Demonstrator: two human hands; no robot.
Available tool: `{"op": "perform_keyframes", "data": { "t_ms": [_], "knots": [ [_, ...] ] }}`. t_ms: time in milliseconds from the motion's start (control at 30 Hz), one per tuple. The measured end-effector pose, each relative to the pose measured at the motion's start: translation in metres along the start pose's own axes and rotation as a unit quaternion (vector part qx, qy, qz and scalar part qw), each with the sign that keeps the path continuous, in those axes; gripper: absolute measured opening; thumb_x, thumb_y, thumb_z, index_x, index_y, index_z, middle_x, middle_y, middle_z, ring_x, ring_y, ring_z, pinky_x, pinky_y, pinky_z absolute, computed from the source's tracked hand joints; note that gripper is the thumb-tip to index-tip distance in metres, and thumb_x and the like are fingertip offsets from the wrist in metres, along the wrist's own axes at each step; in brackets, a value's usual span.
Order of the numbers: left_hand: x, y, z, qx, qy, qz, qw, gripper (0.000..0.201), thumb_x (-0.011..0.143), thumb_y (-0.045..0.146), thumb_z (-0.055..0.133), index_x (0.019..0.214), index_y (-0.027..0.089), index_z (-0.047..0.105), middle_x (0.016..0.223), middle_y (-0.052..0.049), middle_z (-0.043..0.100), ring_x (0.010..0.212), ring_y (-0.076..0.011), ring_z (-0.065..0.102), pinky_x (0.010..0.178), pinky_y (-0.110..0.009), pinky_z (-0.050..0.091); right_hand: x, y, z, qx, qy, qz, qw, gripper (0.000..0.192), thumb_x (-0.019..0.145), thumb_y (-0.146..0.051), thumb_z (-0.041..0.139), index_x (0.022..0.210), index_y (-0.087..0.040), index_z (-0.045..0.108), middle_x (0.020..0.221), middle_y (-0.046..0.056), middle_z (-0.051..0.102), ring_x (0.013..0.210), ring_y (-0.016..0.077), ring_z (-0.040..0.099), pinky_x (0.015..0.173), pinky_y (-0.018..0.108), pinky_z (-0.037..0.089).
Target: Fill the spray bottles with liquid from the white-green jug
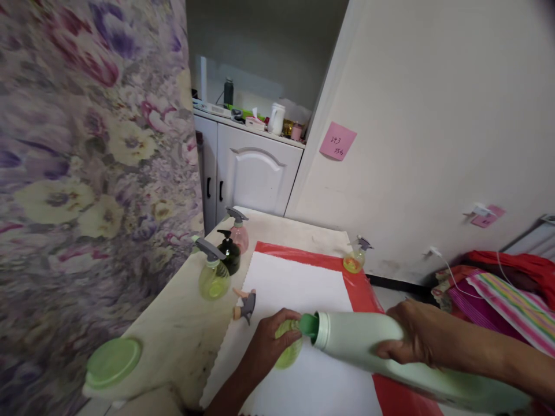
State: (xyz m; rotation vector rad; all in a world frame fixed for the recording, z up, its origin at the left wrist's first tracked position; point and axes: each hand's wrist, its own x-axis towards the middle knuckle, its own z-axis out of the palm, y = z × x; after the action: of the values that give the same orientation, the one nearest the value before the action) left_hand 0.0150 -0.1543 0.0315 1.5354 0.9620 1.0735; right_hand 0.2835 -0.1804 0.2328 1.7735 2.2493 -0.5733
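My left hand is closed round the neck of a small yellow-green spray bottle that has no trigger head on it. My right hand grips a large pale green bottle, tilted almost flat, its uncapped mouth facing the small bottle's neck. Between the two mouths sits a green piece; whether it is a funnel or liquid I cannot tell. A loose grey and peach trigger spray head lies left of my left hand, on the edge of the white sheet.
A yellow-green spray bottle, a dark pump bottle and a pink spray bottle stand at the table's left. Another spray bottle with yellow contents is far right. A green lid-like object sits front left. Red sheeting borders the white sheet.
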Motion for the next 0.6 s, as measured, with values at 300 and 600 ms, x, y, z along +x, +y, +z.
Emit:
{"op": "perform_keyframes", "data": {
  "t_ms": [300,600],
  "knots": [
    [-0.0013,0.0027,0.0005,-0.015,-0.007,0.002,1.000,0.020,0.082,0.034,0.064,0.098,0.022,0.068,0.095,-0.001,0.075,0.092,-0.0213,0.066,0.084,-0.029,0.045,-0.0015,-0.0006,-0.0003,-0.014,0.004,0.013,1.000,0.051,0.076,-0.066,0.055,0.075,-0.016,0.065,0.067,0.004,0.068,0.058,0.0168,0.060,0.046,0.025,0.030],
    [-0.0004,0.0044,-0.0002,-0.004,-0.008,-0.003,1.000,0.021,0.082,0.034,0.063,0.099,0.022,0.068,0.096,-0.001,0.075,0.092,-0.0216,0.065,0.084,-0.030,0.045,-0.0005,0.0048,0.0016,-0.011,0.004,0.007,1.000,0.054,0.075,-0.069,0.053,0.075,-0.017,0.065,0.067,0.004,0.069,0.056,0.0162,0.059,0.045,0.025,0.030]
  ]
}}
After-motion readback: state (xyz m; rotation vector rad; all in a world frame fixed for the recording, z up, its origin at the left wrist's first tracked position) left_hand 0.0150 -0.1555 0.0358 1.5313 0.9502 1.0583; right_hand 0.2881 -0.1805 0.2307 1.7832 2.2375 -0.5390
